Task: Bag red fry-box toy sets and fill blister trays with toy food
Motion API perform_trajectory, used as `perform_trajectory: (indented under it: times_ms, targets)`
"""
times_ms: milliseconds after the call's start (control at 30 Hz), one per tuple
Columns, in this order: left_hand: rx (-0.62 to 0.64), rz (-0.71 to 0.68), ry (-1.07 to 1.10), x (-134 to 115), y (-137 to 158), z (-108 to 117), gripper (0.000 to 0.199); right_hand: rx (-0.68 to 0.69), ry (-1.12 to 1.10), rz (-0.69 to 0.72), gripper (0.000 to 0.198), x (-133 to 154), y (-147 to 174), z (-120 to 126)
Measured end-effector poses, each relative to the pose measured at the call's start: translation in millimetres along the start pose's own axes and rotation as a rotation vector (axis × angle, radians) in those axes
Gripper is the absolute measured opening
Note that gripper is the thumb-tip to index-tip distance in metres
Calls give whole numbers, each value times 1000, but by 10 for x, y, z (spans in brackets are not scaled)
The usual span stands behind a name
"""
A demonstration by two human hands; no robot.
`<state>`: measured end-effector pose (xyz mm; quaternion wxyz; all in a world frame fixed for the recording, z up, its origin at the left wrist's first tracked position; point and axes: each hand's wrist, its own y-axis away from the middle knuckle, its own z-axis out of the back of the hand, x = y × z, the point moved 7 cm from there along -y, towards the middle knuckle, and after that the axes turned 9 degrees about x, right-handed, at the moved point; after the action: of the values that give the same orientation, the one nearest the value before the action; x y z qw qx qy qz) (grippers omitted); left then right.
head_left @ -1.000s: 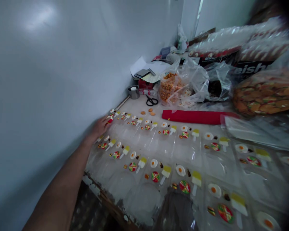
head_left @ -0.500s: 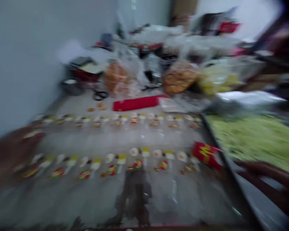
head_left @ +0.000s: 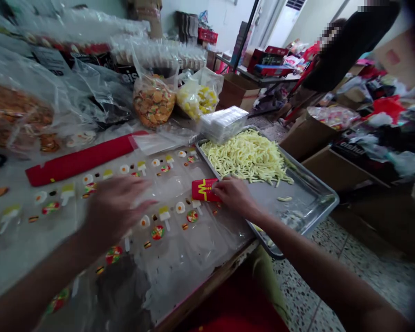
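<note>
My right hand [head_left: 235,197] pinches the right end of a small red carton [head_left: 203,190] with a yellow zigzag mark, beside the tray's left edge. The carton lies flat over the clear plastic packets. My left hand [head_left: 119,210] hovers above the packets, blurred, its fingers stretched out and the thumb apart, with nothing in it. Rows of miniature foods lie on the packets: a pizza [head_left: 157,232], a fried egg [head_left: 180,207], a yellow-and-white popsicle [head_left: 164,216] and a small burger [head_left: 147,245]. A metal tray [head_left: 318,203] holds a pile of pale yellow miniature fries [head_left: 245,154].
A stack of clear plastic boxes [head_left: 224,122] sits at the tray's back corner. Behind the packets lie a long red strip [head_left: 83,159] and bags of small orange-brown pieces [head_left: 155,101] and yellow pieces [head_left: 198,97]. Cardboard boxes [head_left: 306,133] stand at right; another person is partly visible beyond.
The view has swung to the right, bringing the whole tray and the room beyond into sight. My right hand has moved from the tray's side onto the red carton. My left hand now reaches over the packets.
</note>
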<state>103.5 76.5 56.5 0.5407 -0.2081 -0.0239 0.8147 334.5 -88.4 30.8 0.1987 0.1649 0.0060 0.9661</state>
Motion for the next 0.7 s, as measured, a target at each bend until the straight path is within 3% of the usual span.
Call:
perform_trajectory:
  times_ms: [67,133,233,367,500,567,633,700]
  targets:
    - [115,-154,-64,-493,-353,-359,60,43,-116,-41,23,-40,-109,-82]
    - [216,-223,-87,-892,-708,-733,80,49,-273,-70,22,-77,-149,-111]
    - [315,-230,-27,-1208,-1070,-1059,89,-34,-401,-29,21,-38,-111,-42]
    - [321,-282,105,-1216,-1132,-1036,81,-149,-328,79,16,43,-6,121]
    - [211,-181,44,-851,-939,-940,73,-165,-286,40,12,-191,161,236]
    - [187,-139,-4,-763,-823,-941,85,-144,-275,37,10,-303,289,260]
    - [178,-134,-18,-874,-765,-954,105,-143,-241,70,11,-333,407,286]
    - [179,-177,-13,-1179,-804,-980,113,-146,-219,148,12,-312,468,335]
